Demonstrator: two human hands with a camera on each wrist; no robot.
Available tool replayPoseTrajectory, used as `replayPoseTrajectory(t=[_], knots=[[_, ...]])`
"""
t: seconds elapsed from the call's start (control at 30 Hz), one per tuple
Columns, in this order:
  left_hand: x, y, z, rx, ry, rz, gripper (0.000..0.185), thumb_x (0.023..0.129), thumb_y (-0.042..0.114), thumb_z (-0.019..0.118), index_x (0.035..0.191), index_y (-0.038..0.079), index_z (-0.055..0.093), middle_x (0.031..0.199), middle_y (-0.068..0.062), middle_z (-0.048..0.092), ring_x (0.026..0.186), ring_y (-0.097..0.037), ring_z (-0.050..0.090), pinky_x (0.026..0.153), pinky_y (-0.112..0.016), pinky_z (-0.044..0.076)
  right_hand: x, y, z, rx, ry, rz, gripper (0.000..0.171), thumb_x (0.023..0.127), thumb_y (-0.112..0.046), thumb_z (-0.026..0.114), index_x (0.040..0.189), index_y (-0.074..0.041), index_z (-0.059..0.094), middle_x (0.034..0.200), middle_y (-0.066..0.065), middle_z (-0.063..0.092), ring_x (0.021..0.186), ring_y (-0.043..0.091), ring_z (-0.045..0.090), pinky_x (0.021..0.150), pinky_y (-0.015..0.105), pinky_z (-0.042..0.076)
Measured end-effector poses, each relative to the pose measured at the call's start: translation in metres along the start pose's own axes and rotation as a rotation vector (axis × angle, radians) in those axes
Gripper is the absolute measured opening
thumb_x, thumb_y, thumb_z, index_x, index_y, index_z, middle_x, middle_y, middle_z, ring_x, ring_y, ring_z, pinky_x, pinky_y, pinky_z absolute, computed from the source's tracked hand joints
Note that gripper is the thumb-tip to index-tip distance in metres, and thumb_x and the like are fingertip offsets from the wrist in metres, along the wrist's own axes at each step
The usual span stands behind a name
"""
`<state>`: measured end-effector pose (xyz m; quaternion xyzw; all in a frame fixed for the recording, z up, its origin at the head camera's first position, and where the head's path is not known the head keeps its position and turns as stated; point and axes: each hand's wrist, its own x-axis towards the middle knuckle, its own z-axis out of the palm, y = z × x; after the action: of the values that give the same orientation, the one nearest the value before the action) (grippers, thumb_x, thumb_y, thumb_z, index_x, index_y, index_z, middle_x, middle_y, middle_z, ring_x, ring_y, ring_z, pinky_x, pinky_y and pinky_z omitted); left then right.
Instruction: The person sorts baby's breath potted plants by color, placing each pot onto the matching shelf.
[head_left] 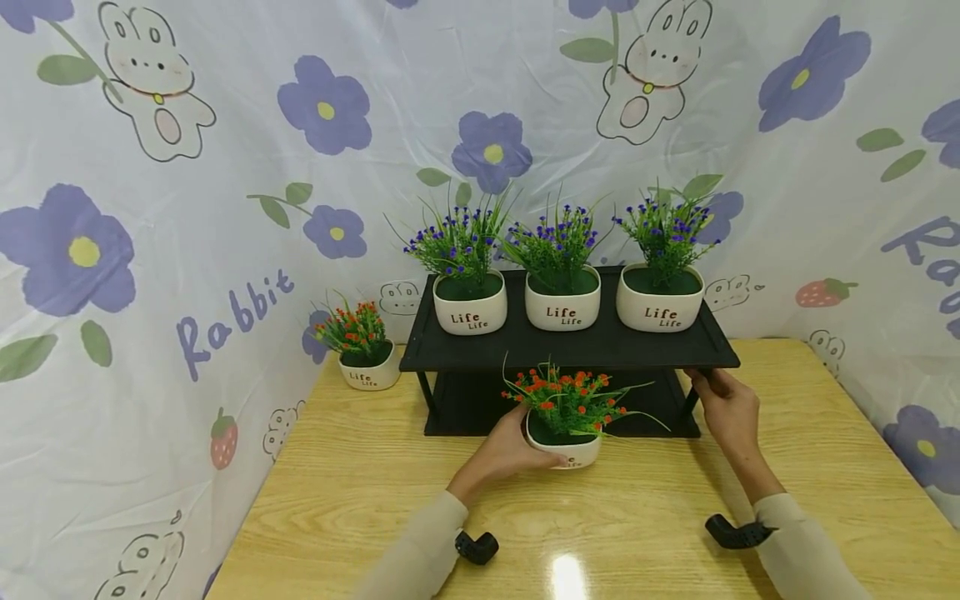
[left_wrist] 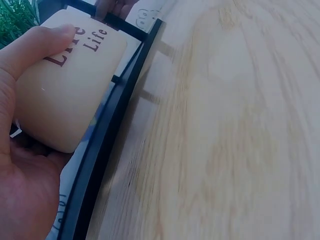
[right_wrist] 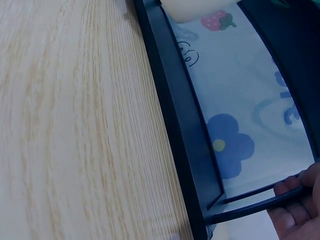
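My left hand (head_left: 508, 446) holds a white pot of orange artificial flowers (head_left: 564, 408) in front of the lower tier of a black two-tier shelf (head_left: 570, 352). In the left wrist view the thumb lies across the printed "Life" on the pot (left_wrist: 75, 90), and the palm and other fingers are below and behind it. At the shelf's right end, my right hand (head_left: 729, 412) grips a side post just under the upper tier. The right wrist view shows its fingers (right_wrist: 295, 212) curled round that black post (right_wrist: 245, 211).
Three white pots of purple flowers stand in a row on the upper tier: left (head_left: 470, 308), middle (head_left: 562, 304) and right (head_left: 660, 304). Another orange-flowered pot (head_left: 370, 372) sits left of the shelf on the wooden table (head_left: 360, 500). A printed curtain (head_left: 247, 208) hangs behind.
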<state>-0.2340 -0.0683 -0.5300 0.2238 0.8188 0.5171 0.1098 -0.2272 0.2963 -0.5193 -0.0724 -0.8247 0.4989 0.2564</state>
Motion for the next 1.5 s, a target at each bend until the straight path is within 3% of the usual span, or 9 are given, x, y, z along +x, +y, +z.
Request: replayPoseTrajectory(t=[0.37,0.63,0.83,0.97,1.07,1.13,1.27,1.5], knots=[[0.016,0.006,0.02,-0.004,0.001,-0.004,0.103,0.076,0.039,0.098,0.162,0.025,0.043,0.15,-0.002,0.06,0.131,-0.021,0.063,0.11,-0.042,0.053,-0.003,-0.005,0.001,0.018,0.021,0.01,0.029,0.108,-0.014,0.064,0.131,-0.001,0.075,0.119,0.019,0.077,0.091,-0.029,0.057,0.083,-0.001,0.045],[0.025,0.006,0.033,-0.03,0.027,-0.041,0.119,0.072,0.036,0.101,0.166,0.025,0.03,0.159,-0.003,0.05,0.143,-0.025,0.054,0.118,-0.047,0.046,-0.005,-0.005,0.001,0.011,0.012,0.006,0.03,0.108,-0.015,0.063,0.133,-0.002,0.074,0.121,0.022,0.075,0.092,-0.029,0.056,0.083,-0.001,0.045],[0.03,0.009,0.038,-0.028,0.025,-0.049,0.112,0.073,0.04,0.1,0.165,0.028,0.035,0.157,0.0,0.053,0.141,-0.023,0.056,0.118,-0.047,0.047,-0.005,-0.005,0.002,-0.001,0.018,-0.009,0.03,0.109,-0.015,0.062,0.133,-0.001,0.074,0.123,0.026,0.074,0.091,-0.03,0.055,0.082,-0.002,0.045],[0.035,0.01,0.04,-0.015,0.022,-0.021,0.107,0.074,0.039,0.099,0.162,0.026,0.041,0.153,0.0,0.057,0.137,-0.021,0.059,0.116,-0.044,0.049,-0.005,-0.005,0.001,-0.008,0.023,-0.002,0.031,0.108,-0.012,0.062,0.135,0.0,0.072,0.121,0.026,0.075,0.079,-0.026,0.055,0.071,0.001,0.046],[0.038,0.008,0.041,-0.018,0.019,0.004,0.106,0.074,0.036,0.1,0.162,0.028,0.042,0.154,0.001,0.056,0.138,-0.02,0.058,0.116,-0.042,0.048,-0.005,-0.004,0.002,0.003,0.018,-0.006,0.032,0.108,-0.009,0.061,0.136,0.002,0.071,0.123,0.029,0.074,0.081,-0.027,0.055,0.072,0.0,0.046],[0.04,0.006,0.043,-0.031,0.017,0.013,0.106,0.074,0.034,0.1,0.162,0.031,0.042,0.155,0.003,0.054,0.14,-0.02,0.056,0.118,-0.042,0.047,-0.004,-0.004,0.002,0.011,0.016,-0.01,0.032,0.108,-0.008,0.061,0.137,0.003,0.07,0.125,0.028,0.072,0.091,-0.029,0.055,0.081,-0.001,0.046],[0.043,0.003,0.045,-0.036,0.023,0.001,0.105,0.074,0.035,0.099,0.162,0.034,0.041,0.157,0.002,0.05,0.142,-0.021,0.053,0.119,-0.043,0.046,-0.004,-0.003,0.003,0.025,0.018,-0.001,0.032,0.108,-0.01,0.062,0.136,0.002,0.071,0.125,0.028,0.073,0.092,-0.03,0.054,0.082,-0.001,0.046],[0.046,0.004,0.046,-0.01,0.031,-0.028,0.099,0.076,0.039,0.098,0.16,0.029,0.046,0.152,0.002,0.056,0.135,-0.02,0.059,0.114,-0.042,0.05,-0.005,-0.003,0.002,0.009,0.027,0.001,0.033,0.108,-0.009,0.061,0.137,0.003,0.069,0.125,0.032,0.072,0.086,-0.032,0.051,0.074,-0.002,0.044]])
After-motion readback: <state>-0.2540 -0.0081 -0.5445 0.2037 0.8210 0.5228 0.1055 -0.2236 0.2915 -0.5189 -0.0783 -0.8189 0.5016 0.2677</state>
